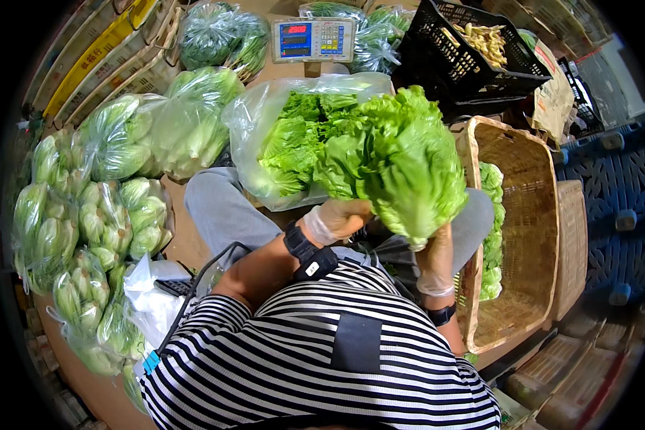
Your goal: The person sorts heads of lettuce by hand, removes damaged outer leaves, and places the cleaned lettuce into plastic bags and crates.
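A large, leafy green head of lettuce (416,165) is held up over my lap, its pale cut stem pointing toward me. My right hand (435,258) is closed around its base from the right. My left hand (342,217), fingers curled, grips at the lower left of the leaves, where darker lettuce leaves (342,168) overlap; whether these belong to a second head I cannot tell. Both hands wear thin translucent gloves. Just beyond, an open clear plastic bag (245,118) with lettuce (290,136) inside lies in front of my knees.
A digital scale display (312,40) stands beyond the bag. Several bagged heads of greens (107,222) pile up at left. On the right, a wicker basket (519,308) holds a row of lettuce (491,236). Farther back sits a black crate (437,72) with pale, root-like produce (482,43).
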Action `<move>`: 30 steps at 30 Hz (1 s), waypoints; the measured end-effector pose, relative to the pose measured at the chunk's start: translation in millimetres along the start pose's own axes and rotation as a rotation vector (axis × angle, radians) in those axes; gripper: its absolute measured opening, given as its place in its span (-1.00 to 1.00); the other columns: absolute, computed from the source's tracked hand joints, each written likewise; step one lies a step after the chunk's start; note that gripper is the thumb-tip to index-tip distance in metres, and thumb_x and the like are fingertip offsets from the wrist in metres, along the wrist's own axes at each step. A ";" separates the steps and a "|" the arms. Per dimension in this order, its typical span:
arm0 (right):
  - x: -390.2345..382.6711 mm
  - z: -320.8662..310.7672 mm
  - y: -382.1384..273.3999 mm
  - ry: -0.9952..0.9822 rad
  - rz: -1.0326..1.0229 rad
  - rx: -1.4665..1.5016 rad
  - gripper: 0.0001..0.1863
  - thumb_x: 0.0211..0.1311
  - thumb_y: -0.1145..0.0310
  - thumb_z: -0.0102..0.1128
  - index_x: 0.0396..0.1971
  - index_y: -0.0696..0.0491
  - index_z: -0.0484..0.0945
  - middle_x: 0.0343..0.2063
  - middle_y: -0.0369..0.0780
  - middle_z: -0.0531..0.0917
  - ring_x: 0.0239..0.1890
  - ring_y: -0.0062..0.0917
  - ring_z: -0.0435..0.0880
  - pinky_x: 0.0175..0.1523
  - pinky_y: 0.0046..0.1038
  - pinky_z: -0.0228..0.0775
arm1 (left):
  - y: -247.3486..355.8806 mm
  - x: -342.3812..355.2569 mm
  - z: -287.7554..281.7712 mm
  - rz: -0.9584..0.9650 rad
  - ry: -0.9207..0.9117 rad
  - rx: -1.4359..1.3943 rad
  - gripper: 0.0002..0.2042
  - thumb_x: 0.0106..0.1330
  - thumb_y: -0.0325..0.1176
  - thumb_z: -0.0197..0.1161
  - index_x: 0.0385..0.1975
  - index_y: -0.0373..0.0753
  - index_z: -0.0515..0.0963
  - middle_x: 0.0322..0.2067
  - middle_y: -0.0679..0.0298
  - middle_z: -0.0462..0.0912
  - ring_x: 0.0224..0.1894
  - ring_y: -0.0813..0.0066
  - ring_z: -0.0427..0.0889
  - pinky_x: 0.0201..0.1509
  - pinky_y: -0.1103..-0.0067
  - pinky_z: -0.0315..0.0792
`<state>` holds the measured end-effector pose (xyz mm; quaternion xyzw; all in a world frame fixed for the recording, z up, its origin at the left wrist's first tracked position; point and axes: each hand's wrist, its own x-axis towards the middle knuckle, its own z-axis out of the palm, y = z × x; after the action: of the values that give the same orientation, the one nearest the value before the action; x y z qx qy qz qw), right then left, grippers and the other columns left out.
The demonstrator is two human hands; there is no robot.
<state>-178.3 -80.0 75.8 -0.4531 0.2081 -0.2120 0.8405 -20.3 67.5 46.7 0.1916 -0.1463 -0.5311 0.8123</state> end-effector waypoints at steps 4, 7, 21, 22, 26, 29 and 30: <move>15.3 -4.1 -23.6 -0.062 0.011 -0.144 -0.35 0.21 0.14 0.26 0.20 0.12 0.26 -0.03 -0.16 0.56 -0.06 -0.46 0.60 0.00 -0.44 0.51 | 37.7 -26.7 -21.0 0.248 -0.040 -0.015 0.05 0.00 0.27 0.32 0.40 -0.14 -0.06 0.32 0.14 0.18 0.34 0.17 0.18 0.40 0.26 0.12; 29.5 12.5 -35.3 -0.258 0.208 -0.500 -0.41 0.13 0.34 0.31 0.15 0.16 0.34 -0.13 -0.21 0.60 -0.18 -0.57 0.60 -0.09 -0.58 0.49 | 55.7 -72.8 -35.2 0.308 0.103 0.628 -0.14 0.16 0.06 0.29 0.36 -0.22 0.03 0.29 0.14 0.24 0.32 0.25 0.24 0.35 0.33 0.22; 188.8 73.8 -27.8 -0.565 0.048 -1.144 -0.38 0.04 0.18 0.37 0.08 0.12 0.42 -0.31 -0.21 0.61 -0.28 -0.46 0.56 -0.13 -0.40 0.39 | 84.6 -78.0 -31.0 0.439 0.661 0.253 -0.59 0.43 -0.12 0.02 0.09 -0.30 0.40 -0.02 0.15 0.57 -0.03 0.31 0.59 0.08 0.43 0.49; 194.2 69.1 -30.3 -0.721 0.419 -0.961 -0.50 0.12 0.19 0.32 0.02 0.13 0.48 -0.43 -0.29 0.61 -0.39 -0.56 0.55 -0.22 -0.47 0.39 | 86.4 -67.8 -30.5 0.419 0.719 0.273 -0.59 0.42 -0.12 0.04 0.09 -0.30 0.40 -0.03 0.14 0.57 -0.05 0.32 0.60 0.06 0.44 0.51; 191.7 52.8 -43.3 -0.207 0.157 -0.192 -0.61 0.28 0.20 0.11 -0.02 0.14 0.53 -0.67 -0.52 0.17 -0.65 -0.81 0.12 -0.46 -0.67 0.07 | 73.2 -14.7 -34.8 0.184 1.031 0.041 -0.45 0.34 -0.06 0.14 0.22 -0.25 0.28 0.08 0.12 0.48 0.05 0.27 0.52 0.15 0.45 0.42; 183.8 48.6 -51.2 -0.399 0.178 0.026 -0.41 0.28 0.14 0.09 0.18 0.22 0.33 -0.62 -0.52 0.15 -0.66 -0.84 0.08 -0.49 -0.71 0.02 | 38.5 34.6 -53.5 -0.018 1.161 0.211 -0.24 0.15 0.20 0.25 0.24 -0.18 0.29 0.12 0.15 0.47 0.10 0.15 0.48 0.18 0.37 0.37; 182.0 48.5 -52.0 -0.452 0.220 0.026 -0.39 0.28 0.13 0.09 0.20 0.23 0.30 -0.62 -0.52 0.15 -0.67 -0.83 0.07 -0.51 -0.71 0.00 | 22.9 56.7 -65.3 -0.119 1.231 0.290 -0.20 0.10 0.24 0.27 0.22 -0.22 0.32 0.09 0.12 0.49 0.09 0.12 0.48 0.16 0.32 0.36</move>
<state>-10.8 -172.5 115.7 -0.4526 0.0601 -0.0152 0.8896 49.3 33.9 1.6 0.5779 0.2881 -0.3423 0.6825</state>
